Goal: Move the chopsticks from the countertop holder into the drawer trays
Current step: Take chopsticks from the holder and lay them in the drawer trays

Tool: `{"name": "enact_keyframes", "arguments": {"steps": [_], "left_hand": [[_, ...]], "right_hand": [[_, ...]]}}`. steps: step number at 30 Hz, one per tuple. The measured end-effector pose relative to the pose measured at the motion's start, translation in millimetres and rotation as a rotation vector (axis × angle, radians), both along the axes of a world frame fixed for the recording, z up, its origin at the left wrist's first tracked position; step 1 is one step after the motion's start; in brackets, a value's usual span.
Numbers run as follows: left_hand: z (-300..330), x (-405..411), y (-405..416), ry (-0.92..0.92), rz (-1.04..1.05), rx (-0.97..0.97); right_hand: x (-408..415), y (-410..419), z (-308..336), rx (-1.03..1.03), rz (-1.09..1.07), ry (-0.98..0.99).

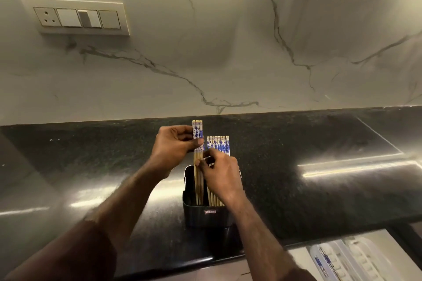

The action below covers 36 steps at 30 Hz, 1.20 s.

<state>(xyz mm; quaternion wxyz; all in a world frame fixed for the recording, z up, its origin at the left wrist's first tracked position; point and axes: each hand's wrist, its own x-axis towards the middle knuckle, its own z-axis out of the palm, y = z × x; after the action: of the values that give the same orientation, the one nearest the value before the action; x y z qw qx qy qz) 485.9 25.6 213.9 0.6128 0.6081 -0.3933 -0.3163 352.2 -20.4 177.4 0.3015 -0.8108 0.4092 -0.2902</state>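
Lifting chopsticks out of the holder on the dark desk [319,143].

Black holder [206,215] stands mid-desk; left hand [174,145] pinches three raised chopsticks [197,134] at their patterned tops, right hand [220,174] fingers closed around the row of chopsticks [219,143] standing beside them; drawer tray [347,260] lies lower right.

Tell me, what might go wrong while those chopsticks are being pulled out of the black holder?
The left hand pinches only three raised chopsticks near their tops, so one could slip back or fall on the counter. The right hand reaches among the remaining chopsticks; a snag might tip the holder, which stands fairly near the counter's edge.
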Motion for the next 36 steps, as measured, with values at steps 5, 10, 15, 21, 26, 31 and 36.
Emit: {"name": "enact_keyframes", "arguments": {"steps": [5,10,15,21,26,31,36], "left_hand": [[65,-7,25,-0.129,-0.100,-0.101],[110,-28,53,-0.108,-0.137,-0.185],[124,-63,67,-0.039,-0.172,-0.211],[123,-117,64,-0.007,-0.191,-0.191],[120,-177,53,0.043,-0.235,-0.180],[107,-258,33,0.076,-0.258,-0.144],[80,-350,10,0.138,-0.248,-0.102]], "right_hand": [[-13,18,42,0.113,0.088,-0.209],[-46,46,72,0.195,0.169,-0.292],[-96,69,76,0.282,0.228,-0.254],[-175,82,64,0.355,0.212,-0.234],[-247,87,56,0.392,0.135,-0.244],[-331,83,47,0.415,0.037,-0.225],[-423,69,36,0.463,-0.014,-0.190]]}}
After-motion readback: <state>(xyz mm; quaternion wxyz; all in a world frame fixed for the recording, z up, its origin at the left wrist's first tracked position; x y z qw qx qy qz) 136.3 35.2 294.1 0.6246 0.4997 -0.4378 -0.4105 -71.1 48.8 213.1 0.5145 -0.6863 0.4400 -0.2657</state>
